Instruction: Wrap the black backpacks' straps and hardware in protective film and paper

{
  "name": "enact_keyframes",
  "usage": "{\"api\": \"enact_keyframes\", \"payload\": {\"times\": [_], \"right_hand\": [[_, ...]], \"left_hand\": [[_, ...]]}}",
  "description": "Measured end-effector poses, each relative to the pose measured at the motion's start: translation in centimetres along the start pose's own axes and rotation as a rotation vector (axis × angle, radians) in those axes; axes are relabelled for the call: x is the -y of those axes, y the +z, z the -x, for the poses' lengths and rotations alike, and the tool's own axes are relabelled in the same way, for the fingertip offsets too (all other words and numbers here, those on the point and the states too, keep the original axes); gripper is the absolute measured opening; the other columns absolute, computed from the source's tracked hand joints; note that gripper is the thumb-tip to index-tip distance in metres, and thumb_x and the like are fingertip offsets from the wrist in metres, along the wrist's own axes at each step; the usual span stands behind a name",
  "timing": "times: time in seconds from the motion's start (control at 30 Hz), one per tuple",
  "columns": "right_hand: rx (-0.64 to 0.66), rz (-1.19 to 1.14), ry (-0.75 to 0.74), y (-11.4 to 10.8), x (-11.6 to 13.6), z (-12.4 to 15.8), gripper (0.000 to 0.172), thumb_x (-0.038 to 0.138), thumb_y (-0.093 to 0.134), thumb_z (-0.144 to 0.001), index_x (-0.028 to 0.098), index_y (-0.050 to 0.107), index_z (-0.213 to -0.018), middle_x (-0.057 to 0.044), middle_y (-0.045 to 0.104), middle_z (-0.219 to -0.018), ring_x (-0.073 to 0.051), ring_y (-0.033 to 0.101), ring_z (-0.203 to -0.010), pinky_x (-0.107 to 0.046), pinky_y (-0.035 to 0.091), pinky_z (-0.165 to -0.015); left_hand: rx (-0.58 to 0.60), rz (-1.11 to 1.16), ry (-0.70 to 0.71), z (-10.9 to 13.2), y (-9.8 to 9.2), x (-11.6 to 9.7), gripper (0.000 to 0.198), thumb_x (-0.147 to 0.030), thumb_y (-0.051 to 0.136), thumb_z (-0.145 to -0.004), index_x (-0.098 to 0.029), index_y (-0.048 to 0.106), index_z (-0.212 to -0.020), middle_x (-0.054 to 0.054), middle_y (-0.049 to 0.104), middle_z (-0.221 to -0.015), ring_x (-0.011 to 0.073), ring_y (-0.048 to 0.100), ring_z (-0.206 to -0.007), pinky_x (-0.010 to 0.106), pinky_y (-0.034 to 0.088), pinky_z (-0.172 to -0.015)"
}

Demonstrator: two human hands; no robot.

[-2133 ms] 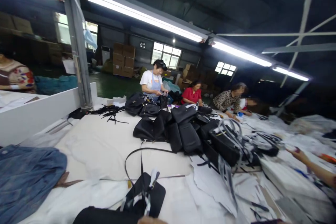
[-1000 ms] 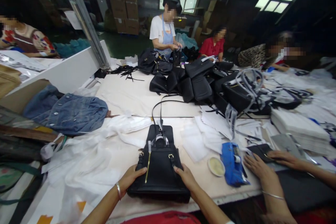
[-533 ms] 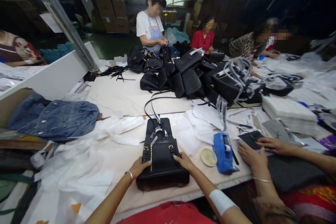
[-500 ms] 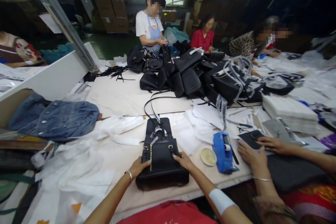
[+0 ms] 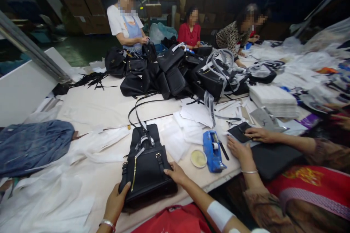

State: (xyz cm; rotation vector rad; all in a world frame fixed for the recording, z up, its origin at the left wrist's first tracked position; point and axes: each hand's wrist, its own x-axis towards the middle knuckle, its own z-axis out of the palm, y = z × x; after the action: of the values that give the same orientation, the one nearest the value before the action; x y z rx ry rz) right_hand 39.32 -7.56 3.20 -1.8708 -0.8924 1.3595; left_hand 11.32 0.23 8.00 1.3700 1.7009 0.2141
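A black backpack (image 5: 150,167) with gold zipper and buckles lies on the table in front of me, its flap and thin straps pointing away. My left hand (image 5: 116,200) grips its lower left side, thumb on top near the zipper. On the opposite side my right hand (image 5: 176,174) holds the edge, thumb resting on the front below a buckle. The undersides of both hands' fingers are hidden behind the bag. Just right of the bag are a round dish (image 5: 198,158) of pale yellowish stuff and a blue tape dispenser (image 5: 214,153).
Black bags (image 5: 175,80) are heaped across the table's far side. White paper sheets (image 5: 197,113) and a white stack (image 5: 273,102) lie to the right. A co-worker's hands (image 5: 243,149) work on a black piece at right. A denim garment (image 5: 35,145) and white cloth lie left.
The view has swung right, so the scene sits further left. The backpack is slightly turned and tilted, its near left corner closer to me. Both hands still hold it.
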Motion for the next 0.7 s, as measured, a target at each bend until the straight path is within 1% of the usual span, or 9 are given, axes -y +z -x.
{"api": "enact_keyframes", "payload": {"times": [0.1, 0.2, 0.23, 0.33, 0.4, 0.47, 0.6, 0.67, 0.7], "right_hand": [[-0.020, 0.235, -0.145, -2.1, 1.6, 0.5, 0.028, 0.034, 0.057, -0.079, 0.016, 0.059, -0.100, -0.007, 0.067, -0.093, -0.023, 0.061, -0.088, -0.032, 0.045, -0.079], [-0.235, 0.526, -0.409, -5.5, 3.1, 0.9, 0.025, 0.025, 0.043, -0.089, 0.019, 0.056, -0.110, -0.008, 0.063, -0.101, -0.022, 0.057, -0.097, -0.033, 0.041, -0.085], [-0.318, 0.597, -0.446, -6.6, 3.3, 0.9, 0.027, 0.024, 0.040, -0.091, 0.019, 0.053, -0.114, -0.010, 0.062, -0.104, -0.023, 0.055, -0.100, -0.033, 0.040, -0.086], [-0.479, 0.734, -0.353, -8.6, 3.0, -0.3, 0.036, 0.034, 0.046, -0.089, 0.015, 0.046, -0.120, -0.015, 0.059, -0.106, -0.027, 0.055, -0.101, -0.034, 0.042, -0.083], [-0.533, 0.765, -0.254, -8.7, 2.3, -1.6, 0.051, 0.042, 0.051, -0.086, 0.011, 0.041, -0.124, -0.018, 0.057, -0.109, -0.029, 0.055, -0.101, -0.034, 0.044, -0.078], [-0.549, 0.770, -0.201, -8.1, 1.7, -2.7, 0.058, 0.042, 0.055, -0.084, 0.009, 0.036, -0.127, -0.019, 0.056, -0.111, -0.029, 0.055, -0.101, -0.034, 0.044, -0.077], [-0.542, 0.796, -0.163, -6.5, 1.4, -3.5, 0.054, 0.029, 0.061, -0.081, 0.012, 0.037, -0.127, -0.015, 0.057, -0.110, -0.026, 0.056, -0.099, -0.031, 0.043, -0.077], [-0.588, 0.841, -0.170, -5.8, 1.5, -3.4, 0.051, 0.027, 0.061, -0.080, 0.014, 0.040, -0.124, -0.014, 0.056, -0.109, -0.026, 0.054, -0.101, -0.033, 0.042, -0.081], [-0.616, 0.868, -0.179, -5.5, 1.6, -3.2, 0.050, 0.028, 0.062, -0.080, 0.015, 0.041, -0.123, -0.015, 0.055, -0.110, -0.027, 0.052, -0.103, -0.035, 0.042, -0.083]], "left_hand": [[-0.018, -0.025, 0.011, -0.1, 0.5, 0.0, 0.052, -0.061, 0.050, -0.072, -0.016, 0.060, -0.096, 0.008, 0.070, -0.092, 0.0297, 0.063, -0.092, 0.041, 0.046, -0.086], [-0.025, -0.046, 0.030, -0.4, 0.5, 0.2, 0.051, -0.061, 0.050, -0.072, -0.016, 0.059, -0.095, 0.008, 0.070, -0.091, 0.0293, 0.063, -0.092, 0.041, 0.046, -0.086], [-0.044, -0.062, 0.040, -0.5, 0.6, 0.3, 0.052, -0.061, 0.050, -0.072, -0.016, 0.058, -0.097, 0.009, 0.069, -0.094, 0.0293, 0.063, -0.093, 0.040, 0.045, -0.087], [-0.131, -0.168, 0.072, -0.5, 0.8, 0.4, 0.057, -0.060, 0.046, -0.075, -0.015, 0.053, -0.108, 0.013, 0.066, -0.104, 0.0297, 0.061, -0.099, 0.041, 0.044, -0.090], [-0.163, -0.273, 0.126, -0.4, 0.8, 0.0, 0.056, -0.058, 0.042, -0.078, -0.014, 0.050, -0.113, 0.014, 0.062, -0.111, 0.0297, 0.057, -0.106, 0.041, 0.041, -0.094], [-0.170, -0.388, 0.193, -0.2, 0.7, -0.5, 0.053, -0.054, 0.039, -0.081, -0.013, 0.050, -0.113, 0.015, 0.059, -0.113, 0.0296, 0.054, -0.109, 0.042, 0.039, -0.096], [-0.209, -0.538, 0.375, 0.3, 0.0, -1.6, 0.043, -0.046, 0.037, -0.083, -0.014, 0.054, -0.108, 0.014, 0.058, -0.110, 0.0292, 0.054, -0.105, 0.043, 0.039, -0.096], [-0.242, -0.474, 0.451, 0.3, -0.3, -1.8, 0.040, -0.045, 0.041, -0.081, -0.016, 0.053, -0.106, 0.013, 0.057, -0.113, 0.0285, 0.053, -0.108, 0.042, 0.038, -0.098], [-0.250, -0.401, 0.443, 0.3, -0.5, -2.0, 0.040, -0.045, 0.044, -0.079, -0.017, 0.053, -0.106, 0.012, 0.058, -0.113, 0.0282, 0.053, -0.107, 0.042, 0.039, -0.097]]}}
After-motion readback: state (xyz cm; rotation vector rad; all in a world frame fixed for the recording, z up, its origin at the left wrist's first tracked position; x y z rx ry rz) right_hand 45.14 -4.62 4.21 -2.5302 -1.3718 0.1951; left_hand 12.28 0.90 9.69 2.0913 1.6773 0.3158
